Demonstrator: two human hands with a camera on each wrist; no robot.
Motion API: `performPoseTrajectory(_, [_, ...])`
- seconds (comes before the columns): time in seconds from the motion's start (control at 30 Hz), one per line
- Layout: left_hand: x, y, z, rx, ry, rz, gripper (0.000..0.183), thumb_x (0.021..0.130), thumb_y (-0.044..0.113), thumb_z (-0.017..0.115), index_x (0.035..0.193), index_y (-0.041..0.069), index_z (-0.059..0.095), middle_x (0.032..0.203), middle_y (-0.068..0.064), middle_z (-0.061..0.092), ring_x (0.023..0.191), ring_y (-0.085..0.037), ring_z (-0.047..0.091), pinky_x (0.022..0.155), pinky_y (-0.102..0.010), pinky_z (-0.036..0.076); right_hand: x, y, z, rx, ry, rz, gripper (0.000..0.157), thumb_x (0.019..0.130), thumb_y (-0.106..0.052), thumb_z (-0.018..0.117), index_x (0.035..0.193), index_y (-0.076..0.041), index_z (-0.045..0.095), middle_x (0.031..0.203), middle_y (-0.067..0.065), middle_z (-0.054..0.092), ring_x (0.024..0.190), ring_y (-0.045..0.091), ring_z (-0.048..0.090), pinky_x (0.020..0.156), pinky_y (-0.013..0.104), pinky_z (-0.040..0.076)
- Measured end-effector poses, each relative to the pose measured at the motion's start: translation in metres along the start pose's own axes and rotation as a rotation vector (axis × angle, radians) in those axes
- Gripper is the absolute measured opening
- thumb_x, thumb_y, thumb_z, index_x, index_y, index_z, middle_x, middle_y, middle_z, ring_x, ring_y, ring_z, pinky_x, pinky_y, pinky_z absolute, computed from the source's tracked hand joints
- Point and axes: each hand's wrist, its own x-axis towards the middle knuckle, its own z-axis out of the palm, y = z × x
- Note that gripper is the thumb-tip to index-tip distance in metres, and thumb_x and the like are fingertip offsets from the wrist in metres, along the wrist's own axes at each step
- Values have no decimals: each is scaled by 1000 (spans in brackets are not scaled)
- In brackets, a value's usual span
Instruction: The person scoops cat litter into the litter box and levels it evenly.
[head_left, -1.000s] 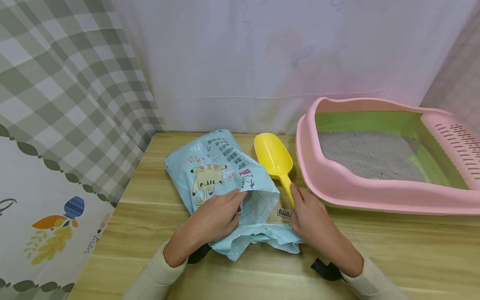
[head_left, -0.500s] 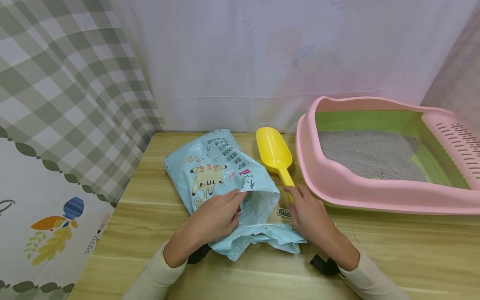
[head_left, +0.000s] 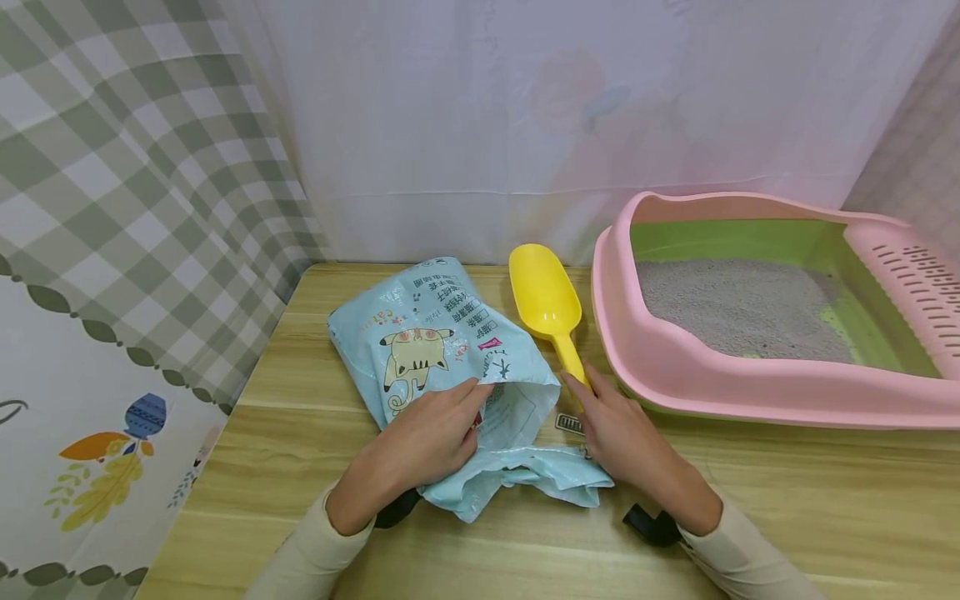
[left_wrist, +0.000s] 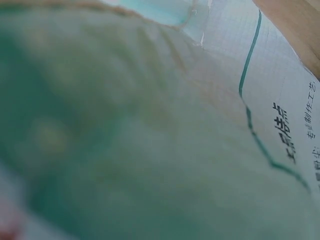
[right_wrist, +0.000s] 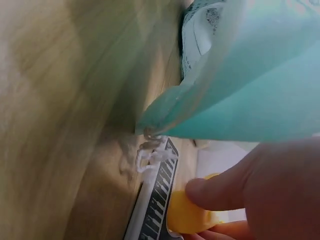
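Observation:
On the table lies a light blue plastic bag (head_left: pixel 420 333) printed with a cartoon cat, its mouth gaping toward the person. My left hand (head_left: pixel 431 437) grips the upper edge of that mouth, its thumb partly hidden by the bag. Blurred, pale green bag film (left_wrist: pixel 175 130) fills most of the left wrist view. My right hand (head_left: pixel 626 437) holds the handle of a yellow scoop (head_left: pixel 546 292), whose bowl points away between the bag and the pink litter box (head_left: pixel 697 379). In the right wrist view, the thumb presses on the yellow handle (right_wrist: pixel 185 215).
Grey litter (head_left: pixel 735 304) covers part of the litter box's green floor. A small black-and-white printed strip (head_left: pixel 569 424) lies between bag and right hand, with white string (right_wrist: pixel 150 155) at its end. A white curtain (head_left: pixel 450 125) hangs behind the table.
The scoop has moved slightly away from the person, toward the curtain. The right hand has shifted its fingers on the handle. The left hand and bag have stayed put.

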Motion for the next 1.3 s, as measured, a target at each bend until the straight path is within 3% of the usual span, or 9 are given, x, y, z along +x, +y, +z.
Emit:
performPoseTrajectory(0.23, [0, 0, -1, 1, 4, 7, 29, 99, 1, 74, 127, -2, 64, 97, -2, 59, 70, -15, 55, 68, -32, 54, 0, 4, 3, -18, -1, -11, 67, 90, 10, 84, 152, 0, 59, 143, 30, 61, 95, 43, 75, 71, 54, 63])
performPoseTrajectory(0.6, [1, 1, -3, -13, -8, 2, 32, 99, 0, 74, 129, -3, 64, 98, -2, 59, 72, -15, 55, 69, -31, 53, 0, 4, 0, -31, 2, -7, 67, 90, 9, 84, 151, 0, 59, 141, 31, 63, 94, 45, 75, 69, 55, 62])
performPoseTrajectory(0.77, [2, 1, -4, -13, -14, -2, 36, 99, 1, 74, 133, -4, 64, 100, -3, 60, 73, -16, 56, 71, -33, 55, -1, 3, -5, -21, 14, -19, 62, 93, 7, 81, 151, 0, 60, 142, 35, 61, 98, 48, 75, 74, 60, 63])
performPoseTrajectory(0.93, [1, 1, -5, -26, -1, 16, 46, 98, 0, 74, 143, -3, 63, 102, -4, 62, 72, -15, 57, 72, -33, 58, -2, 0, -13, -9, 22, -30, 59, 96, 7, 75, 152, 1, 59, 144, 40, 59, 110, 53, 72, 88, 65, 60])
performPoseTrajectory(1.1, [-3, -1, -7, -50, 5, 44, 56, 99, -2, 72, 154, 8, 62, 96, -2, 58, 65, -11, 49, 61, -25, 49, -4, -3, -21, -9, 42, -51, 55, 98, 6, 72, 151, 2, 59, 145, 37, 59, 125, 54, 66, 97, 66, 57])
performPoseTrajectory(1.3, [-10, -3, -12, -70, 10, 69, 62, 102, 0, 73, 158, 24, 62, 94, 1, 57, 63, -6, 46, 59, -22, 44, -6, -7, -27, -4, 117, -117, 52, 95, 7, 77, 145, 1, 63, 140, 25, 66, 116, 43, 72, 91, 59, 60])
